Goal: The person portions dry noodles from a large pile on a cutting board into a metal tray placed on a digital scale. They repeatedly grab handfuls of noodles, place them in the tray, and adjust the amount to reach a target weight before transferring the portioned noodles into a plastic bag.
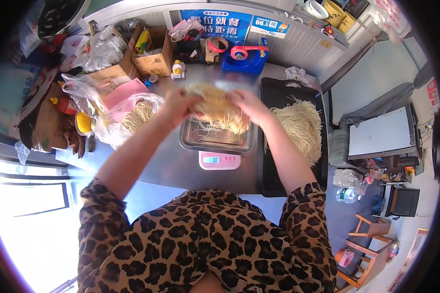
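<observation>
Between my two hands a bundle of noodles is lifted, partly blurred, over a rectangular metal tray. My left hand grips its left side and my right hand its right side. Some loose strands lie in the tray. The tray rests on a pink digital scale, whose display shows zero. To the right, a large heap of noodles lies on a black board. Left of my left hand, more noodles sit in a clear plastic bag.
Behind the tray stand a blue tape dispenser, a small toy figure and a cardboard box. Plastic bags, a red squeeze bottle and a pink cloth crowd the left. A white crumpled cloth lies by the board's far end.
</observation>
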Tool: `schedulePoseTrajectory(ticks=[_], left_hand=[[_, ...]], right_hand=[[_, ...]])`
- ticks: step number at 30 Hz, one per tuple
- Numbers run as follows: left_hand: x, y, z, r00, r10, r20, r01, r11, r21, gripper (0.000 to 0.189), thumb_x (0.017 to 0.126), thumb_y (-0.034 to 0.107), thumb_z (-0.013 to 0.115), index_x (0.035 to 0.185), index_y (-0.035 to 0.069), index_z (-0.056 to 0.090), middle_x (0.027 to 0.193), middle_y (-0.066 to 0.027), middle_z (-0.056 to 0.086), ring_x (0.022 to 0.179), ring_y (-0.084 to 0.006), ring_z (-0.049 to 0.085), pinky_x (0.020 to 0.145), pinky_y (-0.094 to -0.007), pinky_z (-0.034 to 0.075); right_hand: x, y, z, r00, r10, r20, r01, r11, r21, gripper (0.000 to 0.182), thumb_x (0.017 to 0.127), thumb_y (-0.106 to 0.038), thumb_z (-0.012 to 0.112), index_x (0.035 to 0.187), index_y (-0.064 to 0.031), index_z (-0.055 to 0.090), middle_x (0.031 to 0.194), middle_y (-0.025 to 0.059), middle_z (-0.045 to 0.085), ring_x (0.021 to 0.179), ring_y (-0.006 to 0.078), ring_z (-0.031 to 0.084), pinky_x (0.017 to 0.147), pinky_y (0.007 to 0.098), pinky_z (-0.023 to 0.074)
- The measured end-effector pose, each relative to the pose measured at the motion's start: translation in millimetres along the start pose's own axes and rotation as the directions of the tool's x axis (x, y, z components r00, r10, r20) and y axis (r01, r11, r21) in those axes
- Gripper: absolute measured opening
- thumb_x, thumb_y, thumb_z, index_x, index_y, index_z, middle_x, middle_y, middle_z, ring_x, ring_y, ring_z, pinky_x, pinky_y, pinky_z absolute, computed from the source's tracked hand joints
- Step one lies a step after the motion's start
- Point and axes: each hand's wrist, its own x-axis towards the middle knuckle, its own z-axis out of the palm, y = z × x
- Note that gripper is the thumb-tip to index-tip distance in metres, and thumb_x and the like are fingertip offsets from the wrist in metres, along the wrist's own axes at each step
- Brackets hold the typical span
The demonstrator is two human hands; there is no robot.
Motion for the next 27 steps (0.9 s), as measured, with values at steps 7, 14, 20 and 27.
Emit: schedulePoseTrajectory(ticks=[7, 14, 20, 27], left_hand=[[-3, -114, -75, 0.857, 0.513, -0.051, -0.140, 0.327, 0.934, 0.068, 0.075, 0.020, 0.072, 0.133, 0.000, 0.044, 0.095, -0.0195, 0.061, 0.085, -0.0334, 0.062, 0.078, -0.0453, 0.049], [-23, -145, -83, 0.982, -0.027, -0.190, 0.110, 0.889, 0.445, 0.059, 0.078, 0.007, 0.070, 0.130, -0.007, 0.046, 0.078, -0.0117, 0.063, 0.059, -0.0183, 0.064, 0.046, -0.0284, 0.054], [-20, -125, -57, 0.975, -0.044, -0.217, 0.085, 0.980, 0.181, 0.060, 0.082, 0.021, 0.071, 0.132, -0.003, 0.047, 0.116, -0.0136, 0.058, 0.110, -0.0211, 0.056, 0.089, -0.0414, 0.048], [-36, -91, -31, 0.761, 0.620, 0.192, -0.371, 0.173, 0.912, 0.041, 0.080, 0.011, 0.067, 0.121, 0.013, 0.062, 0.126, -0.0188, 0.054, 0.117, -0.0358, 0.051, 0.100, -0.0415, 0.040]], right_hand=[[-71, 34, -17, 0.906, -0.251, -0.342, -0.008, 0.796, -0.606, 0.036, 0.082, -0.031, 0.069, 0.105, -0.0044, 0.064, 0.089, 0.0132, 0.068, 0.082, 0.0284, 0.066, 0.072, 0.0376, 0.0515], [-113, 54, -6, 0.907, 0.210, -0.364, -0.379, 0.782, -0.495, 0.035, 0.083, -0.022, 0.067, 0.105, 0.0039, 0.060, 0.076, 0.0146, 0.066, 0.058, 0.0221, 0.065, 0.060, 0.0332, 0.0520], [-106, 70, -23, 0.927, 0.178, -0.331, -0.339, 0.777, -0.531, 0.034, 0.080, -0.015, 0.069, 0.109, 0.0006, 0.061, 0.080, 0.0135, 0.066, 0.068, 0.0219, 0.065, 0.061, 0.0320, 0.0515], [-87, 15, 37, 0.888, -0.324, -0.326, -0.040, 0.652, -0.758, 0.010, 0.079, -0.012, 0.066, 0.089, -0.0112, 0.065, 0.083, 0.0066, 0.066, 0.076, 0.0280, 0.064, 0.068, 0.0374, 0.0511]])
